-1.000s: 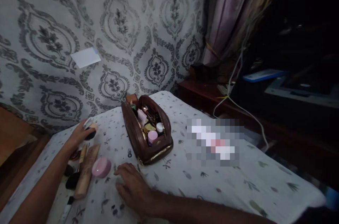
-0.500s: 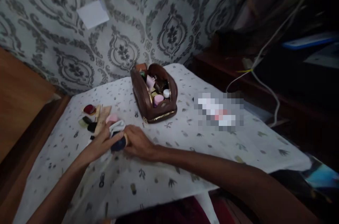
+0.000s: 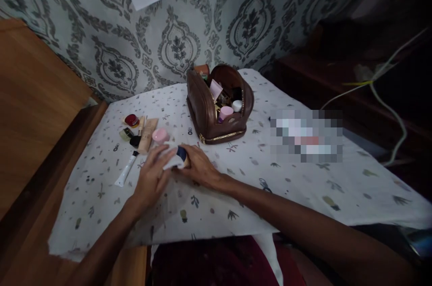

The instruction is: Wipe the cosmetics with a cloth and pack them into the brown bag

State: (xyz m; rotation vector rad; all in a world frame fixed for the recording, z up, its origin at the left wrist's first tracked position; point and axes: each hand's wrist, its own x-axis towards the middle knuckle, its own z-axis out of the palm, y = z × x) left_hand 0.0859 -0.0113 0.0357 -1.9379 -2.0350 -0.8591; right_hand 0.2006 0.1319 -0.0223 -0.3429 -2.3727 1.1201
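My right hand (image 3: 201, 165) is wrapped round a small jar or bottle (image 3: 181, 154) with a dark blue part and a beige part. Its lower side is hidden by the fingers. Against the dark blue part my left hand (image 3: 152, 177) presses a thin white cloth or wipe (image 3: 169, 160), fingers bent over it. Just beyond the left hand lie a pink round jar (image 3: 160, 135) and a beige squeeze tube (image 3: 147, 136). A white tube (image 3: 126, 169) with a black cap rests to the left of that hand.
An unzipped brown cosmetic bag (image 3: 222, 130) stands at the back, filled with small items. A red round container (image 3: 132, 120), a greenish one (image 3: 126, 133) and a black item (image 3: 135, 141) lie at left. A pixelated object (image 3: 305, 135) is on the patterned tablecloth (image 3: 232, 200) at right.
The view has shifted left and down. The left hand's fingers have lifted and loosened over the cloth, and the dark blue part has turned toward the right hand.
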